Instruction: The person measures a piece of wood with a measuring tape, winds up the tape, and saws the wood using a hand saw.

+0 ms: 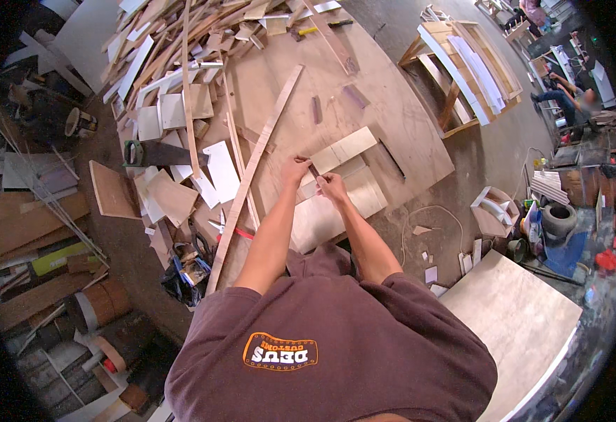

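At the frame's centre, our left hand (295, 171) and right hand (332, 187) pinch a small dark strip (313, 171) in their fingers above pale boards (343, 179) on the table (406, 126).

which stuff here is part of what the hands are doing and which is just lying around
In use: left hand, right hand, the small dark piece held between them, pale board under them.

Lying about: long strip, handsaw, scrap pile, pliers, wooden frame.

Pale plywood panel (336, 197); maroon shirt (336, 352), orange logo.
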